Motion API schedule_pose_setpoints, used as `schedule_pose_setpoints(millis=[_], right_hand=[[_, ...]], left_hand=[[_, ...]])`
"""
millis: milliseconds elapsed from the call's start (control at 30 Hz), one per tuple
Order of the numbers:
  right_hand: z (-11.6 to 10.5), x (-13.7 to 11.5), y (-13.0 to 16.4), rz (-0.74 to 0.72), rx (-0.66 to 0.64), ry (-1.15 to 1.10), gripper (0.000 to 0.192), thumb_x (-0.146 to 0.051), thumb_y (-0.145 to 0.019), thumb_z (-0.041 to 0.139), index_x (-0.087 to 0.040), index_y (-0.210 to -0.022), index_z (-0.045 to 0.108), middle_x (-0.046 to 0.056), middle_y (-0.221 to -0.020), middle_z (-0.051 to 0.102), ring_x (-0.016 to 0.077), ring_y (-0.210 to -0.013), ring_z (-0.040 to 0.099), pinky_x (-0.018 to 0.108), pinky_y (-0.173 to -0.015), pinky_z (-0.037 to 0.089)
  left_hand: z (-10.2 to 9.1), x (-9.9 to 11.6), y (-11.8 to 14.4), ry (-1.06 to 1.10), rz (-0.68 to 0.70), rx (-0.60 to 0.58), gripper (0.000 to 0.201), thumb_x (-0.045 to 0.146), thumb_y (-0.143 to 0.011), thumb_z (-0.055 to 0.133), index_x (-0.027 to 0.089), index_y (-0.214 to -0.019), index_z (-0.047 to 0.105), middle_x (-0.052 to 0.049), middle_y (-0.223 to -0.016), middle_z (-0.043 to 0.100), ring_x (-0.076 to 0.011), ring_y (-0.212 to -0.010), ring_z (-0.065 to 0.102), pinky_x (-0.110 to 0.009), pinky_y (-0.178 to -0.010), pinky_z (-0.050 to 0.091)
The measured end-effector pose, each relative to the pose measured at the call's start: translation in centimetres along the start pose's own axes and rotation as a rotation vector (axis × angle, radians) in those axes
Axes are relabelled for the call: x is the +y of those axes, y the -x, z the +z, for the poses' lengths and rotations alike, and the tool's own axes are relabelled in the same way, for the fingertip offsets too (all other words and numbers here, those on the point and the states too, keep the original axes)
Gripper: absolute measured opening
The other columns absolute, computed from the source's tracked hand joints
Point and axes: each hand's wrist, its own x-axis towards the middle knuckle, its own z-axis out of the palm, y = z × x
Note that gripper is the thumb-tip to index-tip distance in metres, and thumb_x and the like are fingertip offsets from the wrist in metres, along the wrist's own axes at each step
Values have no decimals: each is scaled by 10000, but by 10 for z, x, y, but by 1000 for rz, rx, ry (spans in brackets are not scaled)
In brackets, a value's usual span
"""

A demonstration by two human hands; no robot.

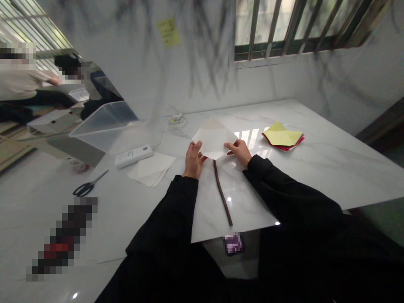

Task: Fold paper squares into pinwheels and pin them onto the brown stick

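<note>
A white sheet of paper [214, 141], turned cornerwise, is held above the table between my two hands. My left hand [193, 160] pinches its left edge, thumb on top and fingers beneath. On the right edge, my right hand [239, 152] grips it with thumb and fingers closed. A thin brown stick [222, 193] lies on the table below the paper, its upper end reaching the paper's lower corner. To the left of my left hand rest several white paper sheets [151, 169], loosely stacked.
Coloured papers [282, 136], yellow on top of red, lie on the right of the marble-patterned table [328, 164]. At left are a white power strip-like device [134, 156], scissors [90, 184] and a clear plastic bin [107, 122]. A cable [176, 118] lies by the wall. Two people sit far left.
</note>
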Motion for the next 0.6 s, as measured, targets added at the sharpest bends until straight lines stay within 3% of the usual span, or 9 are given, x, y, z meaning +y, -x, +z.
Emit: schedule_pose_setpoints(millis=[100, 200, 367, 500, 600], right_hand=[[0, -1, 3, -24, -73, 7, 290, -433, -724, 781, -168, -795, 687, 45, -738, 720, 159, -637, 634, 288, -564, 564], [1, -2, 5, -55, -111, 4, 267, -401, -716, 780, -165, -807, 694, 46, -722, 724, 157, -612, 630, 286, -546, 542], [3, -3, 6, -48, -114, 14, 234, -369, -729, 771, -162, -802, 692, 48, -691, 712, 162, -588, 627, 301, -547, 537], [3, -6, 6, -28, -109, 12, 217, -347, -726, 761, -165, -823, 697, 47, -723, 725, 162, -603, 634, 296, -550, 543], [2, -7, 6, -28, -124, 5, 190, -331, -711, 743, -170, -797, 689, 40, -725, 721, 155, -602, 619, 289, -544, 540]], left_hand=[[-3, -5, -2, -66, 49, 79, 529, 412, -653, 869, 228, -1048, 569, -76, -1131, 706, -202, -927, 687, -276, -699, 566], [-7, -12, -4, -176, 90, 127, 482, 330, -614, 848, 220, -978, 553, -38, -1016, 691, -165, -811, 667, -266, -668, 546], [-9, -14, -4, -268, 121, 87, 350, 315, -646, 795, 212, -812, 504, 5, -907, 635, -110, -685, 575, -220, -601, 475], [-4, -9, -3, -197, 68, 15, 356, 437, -713, 802, 206, -870, 582, -16, -920, 648, -124, -716, 586, -221, -596, 468], [-4, -8, -4, -155, 64, 42, 375, 482, -734, 794, 200, -905, 615, -22, -896, 655, -121, -697, 583, -222, -591, 462]])
